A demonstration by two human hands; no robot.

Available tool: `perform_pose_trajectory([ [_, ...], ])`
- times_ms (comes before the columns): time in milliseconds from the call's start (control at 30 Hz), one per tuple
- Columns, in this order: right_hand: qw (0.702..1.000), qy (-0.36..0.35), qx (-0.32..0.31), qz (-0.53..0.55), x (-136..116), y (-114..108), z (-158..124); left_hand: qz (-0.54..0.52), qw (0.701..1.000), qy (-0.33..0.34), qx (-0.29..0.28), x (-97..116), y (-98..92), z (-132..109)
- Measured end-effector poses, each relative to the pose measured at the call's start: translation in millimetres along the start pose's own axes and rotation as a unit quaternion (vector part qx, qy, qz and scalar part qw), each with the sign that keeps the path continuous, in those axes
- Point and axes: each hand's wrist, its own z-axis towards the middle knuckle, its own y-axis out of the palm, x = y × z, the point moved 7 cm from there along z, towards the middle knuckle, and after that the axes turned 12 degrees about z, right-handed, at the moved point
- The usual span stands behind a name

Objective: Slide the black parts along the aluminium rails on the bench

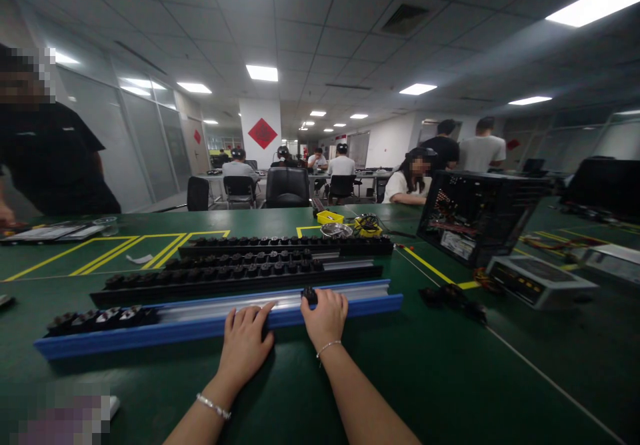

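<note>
A long blue channel rail with a shiny metal inner strip lies in front of me. Several black round modules with metal parts sit in its left end. My left hand has its fingers curled over the rail's near wall, by its middle. Farther right, my right hand pinches a small black module between thumb and fingers, at the channel. Its underside is hidden, so I cannot tell whether it touches the strip.
Behind the blue rail lie black rails filled with similar modules. An open computer case, a power supply and dark cables are at the right. Yellow trays and a metal bowl stand farther back. Other people sit and stand beyond.
</note>
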Motion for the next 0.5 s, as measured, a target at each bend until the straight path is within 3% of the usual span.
perform_pose_trajectory([
  [500, 1.0, -0.003, -0.007, -0.004, 2.1, -3.9, -1.2, -0.003, 1.0, 0.0, 0.003, -0.8, -2.9, -1.7],
])
